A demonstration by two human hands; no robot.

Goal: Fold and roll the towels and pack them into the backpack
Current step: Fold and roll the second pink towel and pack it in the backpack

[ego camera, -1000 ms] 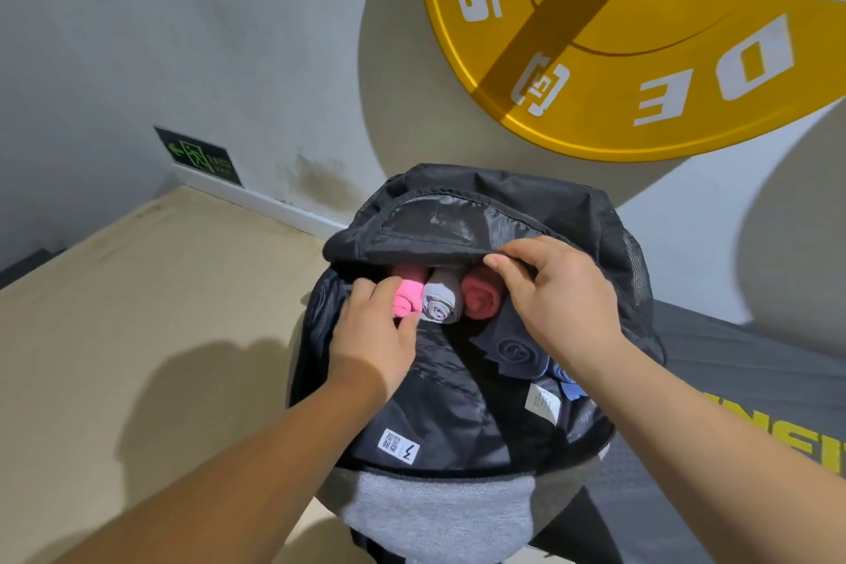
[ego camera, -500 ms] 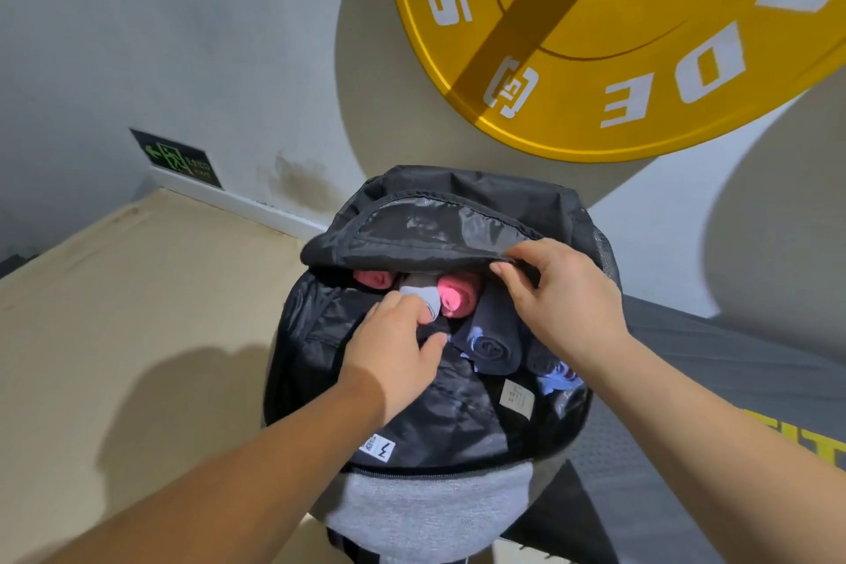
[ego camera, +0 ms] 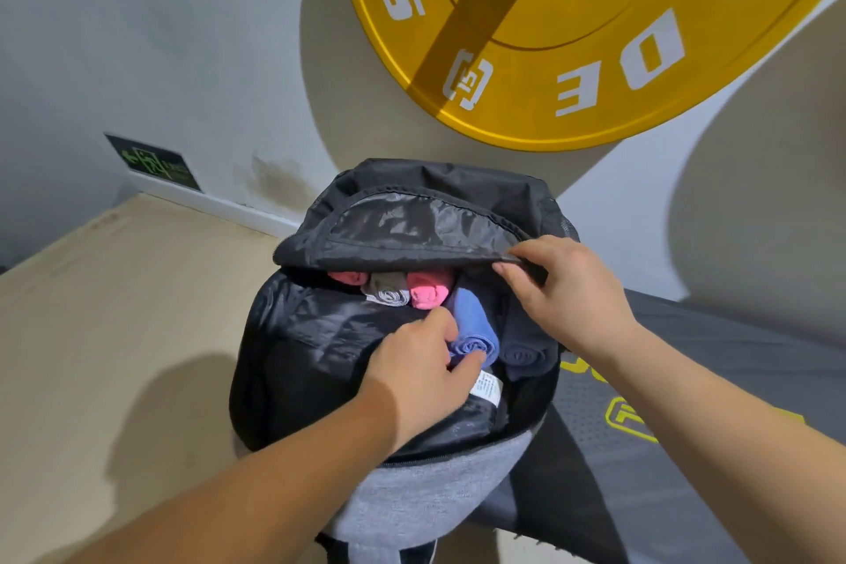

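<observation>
Backpack (ego camera: 425, 495) is stood open, black shell with a grey fabric panel on the near side, top flap (ego camera: 412, 224) lifted at the far side, black lining exposed. Five rolled towels are packed inside, ends up: coral roll (ego camera: 347, 278) far left, grey roll (ego camera: 388, 292) beside it, pink roll (ego camera: 428, 292) next, blue roll (ego camera: 474, 321) nearer, navy roll (ego camera: 524, 355) right of it, touching

The left hand (ego camera: 421, 362) is shifted off the grey roll (ego camera: 387, 291) to the blue roll (ego camera: 474, 330), whose end is now pinched between thumb and fingers. The blue roll is uncovered, and the dark navy roll (ego camera: 524, 353) is displaced toward the right.
</observation>
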